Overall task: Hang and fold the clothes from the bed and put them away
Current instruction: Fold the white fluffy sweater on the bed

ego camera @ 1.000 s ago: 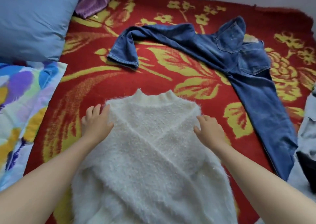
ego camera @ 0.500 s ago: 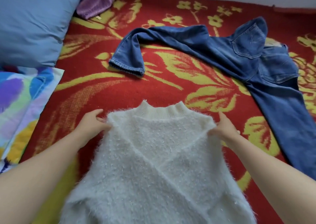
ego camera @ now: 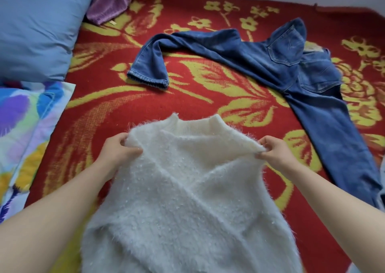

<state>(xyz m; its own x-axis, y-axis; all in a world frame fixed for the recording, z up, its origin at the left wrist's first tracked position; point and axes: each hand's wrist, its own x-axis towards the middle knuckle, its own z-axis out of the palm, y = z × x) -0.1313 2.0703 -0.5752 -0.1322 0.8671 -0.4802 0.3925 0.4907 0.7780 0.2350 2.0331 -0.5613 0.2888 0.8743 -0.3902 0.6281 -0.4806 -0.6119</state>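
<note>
Fingers [ego camera: 122, 139] and thumb of the left hand [ego camera: 116, 151] are curling round one shoulder corner of a fluffy white sweater [ego camera: 187, 199] and pinching the fabric. The right hand [ego camera: 276, 152] is pinching the opposite shoulder corner, its fingertips [ego camera: 263, 146] closing on the edge. Both corners are sitting a little lifted in the grips, and the ribbed collar is lying between the two hands, pointing away from the person. The sweater's body is stretching back toward the person, with its two sleeves lying crossed over the front. It is resting on a red blanket [ego camera: 116, 110] patterned with yellow flowers. One pair of blue jeans [ego camera: 287, 70] is sprawling beyond the sweater, well apart from both hands, one leg bending off to the left and the other running down the right side. One blue pillow [ego camera: 37, 27] is sitting at the far left, one purple cloth [ego camera: 110, 2] is lying just beside it, and one multicoloured fabric [ego camera: 20, 122] is lying nearer, below the pillow.
</note>
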